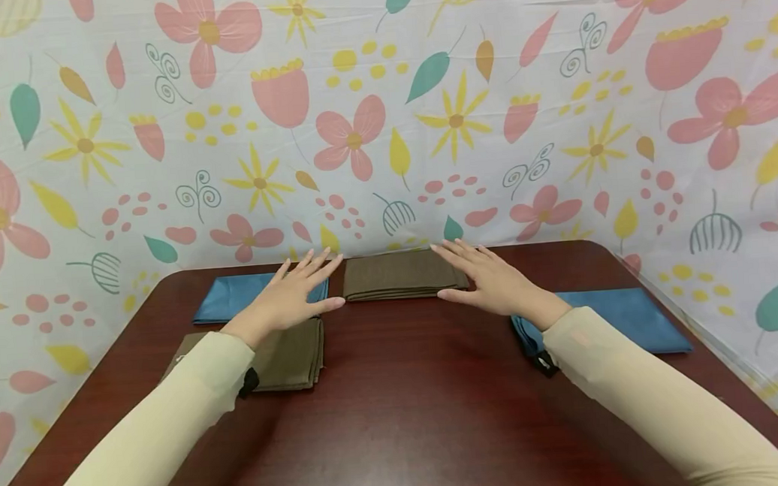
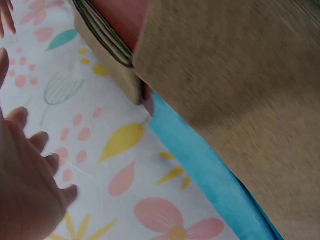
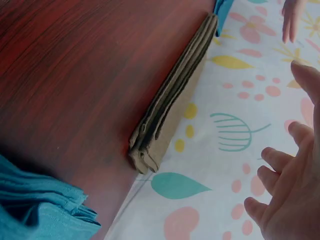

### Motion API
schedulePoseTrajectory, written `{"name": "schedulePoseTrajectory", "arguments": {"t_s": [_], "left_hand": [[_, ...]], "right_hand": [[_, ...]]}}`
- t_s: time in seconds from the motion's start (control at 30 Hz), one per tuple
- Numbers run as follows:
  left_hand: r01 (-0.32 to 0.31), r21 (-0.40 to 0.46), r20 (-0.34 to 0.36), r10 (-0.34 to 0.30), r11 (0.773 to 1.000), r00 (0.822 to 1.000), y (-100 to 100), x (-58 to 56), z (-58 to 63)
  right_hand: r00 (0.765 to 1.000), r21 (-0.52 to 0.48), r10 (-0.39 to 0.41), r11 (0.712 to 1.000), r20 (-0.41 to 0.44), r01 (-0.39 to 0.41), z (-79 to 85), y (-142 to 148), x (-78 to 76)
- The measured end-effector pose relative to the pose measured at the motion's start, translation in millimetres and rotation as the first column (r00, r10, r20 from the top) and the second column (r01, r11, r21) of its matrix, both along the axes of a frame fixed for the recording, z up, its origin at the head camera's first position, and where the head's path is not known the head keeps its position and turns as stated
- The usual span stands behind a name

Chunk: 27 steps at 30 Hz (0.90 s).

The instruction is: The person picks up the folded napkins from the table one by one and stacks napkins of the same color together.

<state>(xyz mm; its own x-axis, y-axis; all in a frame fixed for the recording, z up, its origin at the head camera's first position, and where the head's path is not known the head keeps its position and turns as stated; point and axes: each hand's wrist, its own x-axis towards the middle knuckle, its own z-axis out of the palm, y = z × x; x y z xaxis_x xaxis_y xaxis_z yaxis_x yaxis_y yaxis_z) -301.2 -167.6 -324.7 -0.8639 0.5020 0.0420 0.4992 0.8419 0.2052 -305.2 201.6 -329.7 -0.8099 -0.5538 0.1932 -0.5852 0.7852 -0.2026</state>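
Observation:
My left hand (image 1: pixel 287 294) is held out with fingers spread, holding nothing. Behind it lies a folded blue cloth (image 1: pixel 230 295) at the table's far left, and a folded brown cloth (image 1: pixel 288 355) lies nearer, partly hidden by the sleeve. My right hand (image 1: pixel 493 277) reaches out likewise, fingers straight and apart, with nothing in it. Under the right forearm is another folded blue cloth (image 1: pixel 618 321). Between the two hands, at the back edge, sits a second folded brown cloth (image 1: pixel 401 274). In the right wrist view this brown cloth (image 3: pixel 175 95) shows its stacked layers.
A dark red-brown wooden table (image 1: pixel 401 415) carries the cloths. Right behind it hangs a white curtain (image 1: pixel 372 199) printed with flowers and leaves, which also runs along both sides. Dark straps circle both wrists.

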Motion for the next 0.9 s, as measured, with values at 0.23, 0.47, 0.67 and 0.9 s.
{"name": "schedulePoseTrajectory", "arguments": {"t_s": [0.23, 0.47, 0.67, 0.9], "left_hand": [[0.025, 0.039, -0.073, -0.022, 0.999, 0.997, -16, -5.9, 1.6], [-0.015, 0.201, 0.037, 0.007, 0.979, 0.999, -28, -5.1, 4.0], [-0.07, 0.29, 0.12, 0.036, 0.955, 0.992, -33, -4.5, 5.7], [-0.113, 0.325, 0.14, 0.071, 0.939, 0.988, -40, -4.2, 7.4]], "right_hand": [[0.996, -0.087, -0.006, 0.996, 0.084, 0.014, -0.3, -5, -6.1], [0.993, -0.137, -0.024, 0.99, 0.113, 0.04, -0.1, -11, -8.6], [0.993, -0.191, -0.052, 0.979, 0.101, 0.071, 0.1, -19, -11.8], [0.992, -0.257, -0.049, 0.963, 0.117, 0.078, -1.6, -32, -13.6]]}}
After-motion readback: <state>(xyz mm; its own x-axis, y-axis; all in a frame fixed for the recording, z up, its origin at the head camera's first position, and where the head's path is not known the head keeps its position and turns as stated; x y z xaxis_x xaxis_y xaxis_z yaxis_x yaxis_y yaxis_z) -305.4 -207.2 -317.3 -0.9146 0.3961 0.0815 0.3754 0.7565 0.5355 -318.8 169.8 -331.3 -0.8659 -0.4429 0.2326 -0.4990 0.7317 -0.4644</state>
